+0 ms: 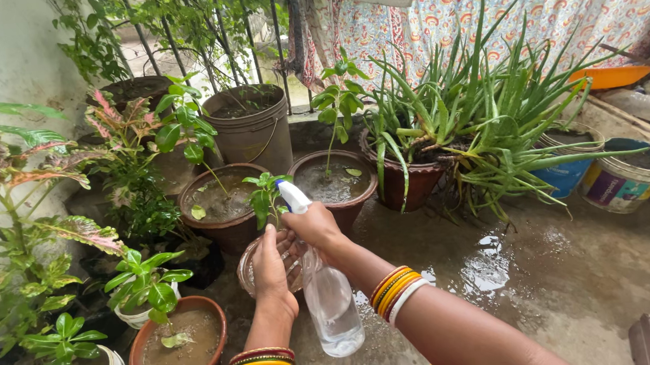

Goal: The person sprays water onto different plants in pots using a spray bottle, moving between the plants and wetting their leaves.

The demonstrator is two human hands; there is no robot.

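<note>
Your right hand [314,226] closed round neck of clear spray bottle [331,302], finger at trigger, nozzle toward 11 o'clock. Bottle nearly empty: likely light, thin plastic, probably slick when wet; hold at neck, not body. Your left hand [272,270] cups rim of small clear pot [248,269] with seedling [266,199], fingers curled; pot likely flimsy.

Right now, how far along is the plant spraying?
Done, by the look of it: the brown pots behind hold standing water and the concrete floor is wet. In hand: the right hand grips a clear spray bottle aimed at a small plant in a clear pot, which the left hand steadies. Left: the front clay pot looks muddy; I can't tell if it was sprayed.
</note>
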